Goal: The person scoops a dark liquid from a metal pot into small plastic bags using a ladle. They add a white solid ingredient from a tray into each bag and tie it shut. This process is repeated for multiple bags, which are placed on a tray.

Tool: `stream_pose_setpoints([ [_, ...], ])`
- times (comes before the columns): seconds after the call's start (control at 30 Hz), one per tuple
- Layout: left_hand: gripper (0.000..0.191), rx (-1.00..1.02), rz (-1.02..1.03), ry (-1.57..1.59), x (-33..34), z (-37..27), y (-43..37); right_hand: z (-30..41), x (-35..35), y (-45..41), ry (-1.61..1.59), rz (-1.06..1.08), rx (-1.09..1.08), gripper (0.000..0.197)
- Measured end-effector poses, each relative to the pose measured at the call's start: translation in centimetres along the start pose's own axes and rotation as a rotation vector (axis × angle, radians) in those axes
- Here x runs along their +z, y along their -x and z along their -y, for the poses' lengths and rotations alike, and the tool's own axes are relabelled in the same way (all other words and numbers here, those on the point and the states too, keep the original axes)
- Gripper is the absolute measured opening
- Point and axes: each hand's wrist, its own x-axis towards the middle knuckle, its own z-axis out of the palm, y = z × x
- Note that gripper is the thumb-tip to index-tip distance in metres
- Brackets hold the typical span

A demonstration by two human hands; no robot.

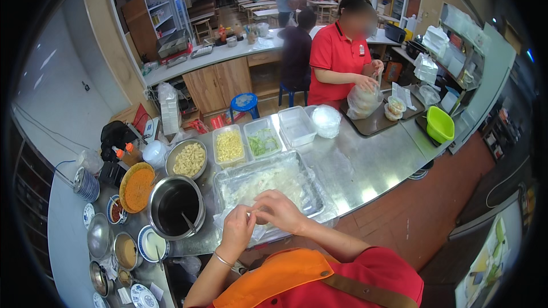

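My left hand point(237, 227), with a bangle at its wrist, and my right hand point(280, 210) meet over the near edge of a metal tray point(314, 209). Their fingertips come together; whether something small is pinched between them is hidden by the fingers. The tray is lined with clear plastic and holds a whitish, translucent food point(274, 179). Behind it stand plastic tubs of chopped yellow food point(229, 145) and green strips point(262, 142). To its left are a metal bowl of pale cubes point(188, 159) and a steel pot of dark liquid point(177, 207) with a utensil in it.
A co-worker in red point(338, 55) handles a full plastic bag point(364, 100) over a brown tray point(376, 126) across the steel counter point(355, 171). An empty tub point(296, 126), stacked clear lids point(325, 120) and a green basin point(439, 125) stand there. Sauce bowls crowd the left, including an orange one point(138, 187).
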Motion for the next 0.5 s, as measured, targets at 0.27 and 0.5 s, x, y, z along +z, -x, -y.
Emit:
stream_pose_setpoints([
  [0.27,0.011,0.024,-0.170,-0.021,0.2,-1.6,-0.9,-0.3,1.0,0.0,-0.114,-0.072,0.075,0.014],
  [0.5,0.011,-0.475,0.045,0.678,2.1,2.7,0.8,-2.0,3.1,1.0,-0.362,-0.055,0.266,0.012],
])
